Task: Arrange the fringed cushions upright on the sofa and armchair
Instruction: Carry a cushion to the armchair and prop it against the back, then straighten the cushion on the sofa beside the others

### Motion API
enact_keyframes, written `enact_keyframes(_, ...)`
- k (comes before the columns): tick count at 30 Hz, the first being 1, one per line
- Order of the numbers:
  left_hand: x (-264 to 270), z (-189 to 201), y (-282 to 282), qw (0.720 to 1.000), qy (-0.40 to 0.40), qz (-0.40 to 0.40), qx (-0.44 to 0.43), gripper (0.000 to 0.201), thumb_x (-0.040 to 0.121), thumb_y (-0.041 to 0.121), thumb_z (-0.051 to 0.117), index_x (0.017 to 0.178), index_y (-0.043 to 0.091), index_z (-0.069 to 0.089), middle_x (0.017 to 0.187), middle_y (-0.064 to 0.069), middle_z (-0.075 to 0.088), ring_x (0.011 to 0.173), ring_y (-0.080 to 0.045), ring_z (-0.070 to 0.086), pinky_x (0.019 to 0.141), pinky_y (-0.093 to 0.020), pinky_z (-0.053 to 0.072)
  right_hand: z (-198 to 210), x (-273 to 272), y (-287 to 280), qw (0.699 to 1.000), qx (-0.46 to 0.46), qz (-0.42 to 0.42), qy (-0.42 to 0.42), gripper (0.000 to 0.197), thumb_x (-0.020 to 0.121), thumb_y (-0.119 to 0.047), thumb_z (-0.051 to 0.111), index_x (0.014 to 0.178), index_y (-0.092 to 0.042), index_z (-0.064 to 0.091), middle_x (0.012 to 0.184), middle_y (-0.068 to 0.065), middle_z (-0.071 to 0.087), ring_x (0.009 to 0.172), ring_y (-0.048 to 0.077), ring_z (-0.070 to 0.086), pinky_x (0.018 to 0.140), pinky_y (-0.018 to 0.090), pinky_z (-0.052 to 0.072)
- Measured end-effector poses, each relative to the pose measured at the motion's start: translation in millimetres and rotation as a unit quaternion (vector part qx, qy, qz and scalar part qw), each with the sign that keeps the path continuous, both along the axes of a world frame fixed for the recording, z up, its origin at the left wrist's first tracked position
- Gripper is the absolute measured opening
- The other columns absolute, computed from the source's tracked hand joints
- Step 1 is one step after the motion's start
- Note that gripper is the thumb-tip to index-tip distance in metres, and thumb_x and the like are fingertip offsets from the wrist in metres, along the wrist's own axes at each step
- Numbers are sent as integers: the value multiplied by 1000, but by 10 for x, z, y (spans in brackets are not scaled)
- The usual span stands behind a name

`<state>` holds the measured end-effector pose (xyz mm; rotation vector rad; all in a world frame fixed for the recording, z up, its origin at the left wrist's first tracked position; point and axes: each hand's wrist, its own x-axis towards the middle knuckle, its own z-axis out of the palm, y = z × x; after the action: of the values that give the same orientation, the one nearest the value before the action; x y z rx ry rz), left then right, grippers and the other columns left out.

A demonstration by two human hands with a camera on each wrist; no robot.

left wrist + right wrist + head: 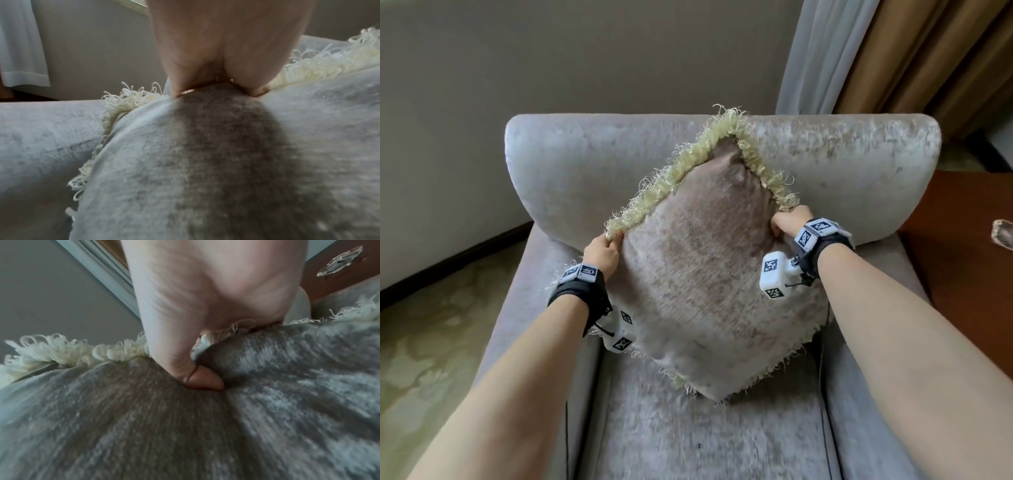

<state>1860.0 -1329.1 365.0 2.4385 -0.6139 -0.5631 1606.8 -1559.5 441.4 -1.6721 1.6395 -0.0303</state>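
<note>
A grey-brown cushion point(709, 274) with a pale yellow fringe point(681, 168) stands on one corner on the seat of a grey velvet armchair point(571, 164). It is turned like a diamond: top corner up against the backrest, bottom corner on the seat cushion.

The left hand point(602, 251) grips the cushion's left corner. In the left wrist view the thumb and fingers point(255, 78) are closed tight on the fabric edge, fringe sticking out on both sides. The right hand point(787, 221) grips the right corner, at the lower end of the upper-right fringe. In the right wrist view the thumb point(203, 381) digs into the cover, curled in, with fringe strands bunched under the palm. Both hands are pinched shut on the cushion; neither is loose.

Both wrists wear black straps carrying white blocks with black-and-white square markers point(777, 279). Forearms are bare.

Behind the chair is a plain beige wall point(585, 51). At top right hang a light grey curtain point(811, 51) and a brown curtain point(928, 58). To the right of the chair is a dark red-brown wooden table point(969, 240); a small clear glass object point(341, 261) sits on it, too blurred to identify. Patterned greenish carpet point(421, 342) shows at lower left.
</note>
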Motion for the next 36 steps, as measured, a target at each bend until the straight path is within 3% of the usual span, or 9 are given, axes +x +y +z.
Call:
enact_keyframes(8,-17,-80,-90,1000,-5,12,14,46,98,43,37,100,0,54,110,-25,61,104,-40,56,88,-40,42,-111,-64,-143,998,40,25,28,40,63,-19,67,97,0,53,89,15,60,89,34,63,82,41,54)
enact_keyframes(13,-83,340,-165,998,26,41,48,56,94,33,46,138,2,29,141,-21,36,128,-35,39,106,-39,30,54,-188,-146,997,73,26,19,43,68,-14,70,107,-9,51,99,13,58,80,28,56,62,29,43)
enact_keyframes(17,-248,1090,-453,996,56,72,-18,64,88,21,48,144,4,22,148,-17,28,132,-32,35,111,-38,28,585,-334,-134,996,89,-14,12,65,32,-28,76,93,-19,53,96,15,48,79,28,52,56,31,40)
enact_keyframes(19,-418,1449,-626,995,81,48,-37,64,87,23,48,143,4,24,144,-17,36,129,-33,40,108,-40,33,1005,-434,45,996,83,-34,-12,52,74,-23,72,122,-10,55,122,19,51,106,34,55,78,36,46)
enact_keyframes(21,-656,1774,-795,993,103,0,-51,53,83,28,47,129,2,45,125,-19,54,113,-34,53,96,-40,43,1349,-601,140,995,70,-48,-48,50,92,-21,57,138,-6,47,145,14,41,122,31,47,88,32,41)
enact_keyframes(23,-973,2088,-943,991,94,-81,-41,31,72,37,42,75,8,53,75,-12,55,70,-27,52,64,-32,39,1579,-879,233,990,63,-76,-99,51,92,-23,57,139,-8,47,146,11,42,122,30,46,92,32,41)
enact_keyframes(25,-1343,2386,-1038,985,85,-146,-33,30,74,40,43,61,13,40,64,-6,43,65,-24,41,59,-30,30,1821,-1228,431,983,66,-109,-131,57,90,-26,60,142,-9,44,148,10,41,131,29,42,105,37,39)
enact_keyframes(30,-2478,3077,-1199,958,91,-268,-43,44,97,33,41,119,-2,57,120,-24,58,115,-38,53,95,-38,42,2393,-2484,922,953,46,-221,-200,83,79,-57,62,148,-18,36,151,6,38,136,31,39,111,42,33)
enact_keyframes(36,-4303,3874,-1378,912,86,-394,-67,50,97,37,39,127,-2,52,130,-17,52,123,-34,47,102,-34,35,2588,-4507,1174,906,-11,-342,-248,126,45,-92,51,151,-29,27,157,1,29,144,28,28,115,52,22)
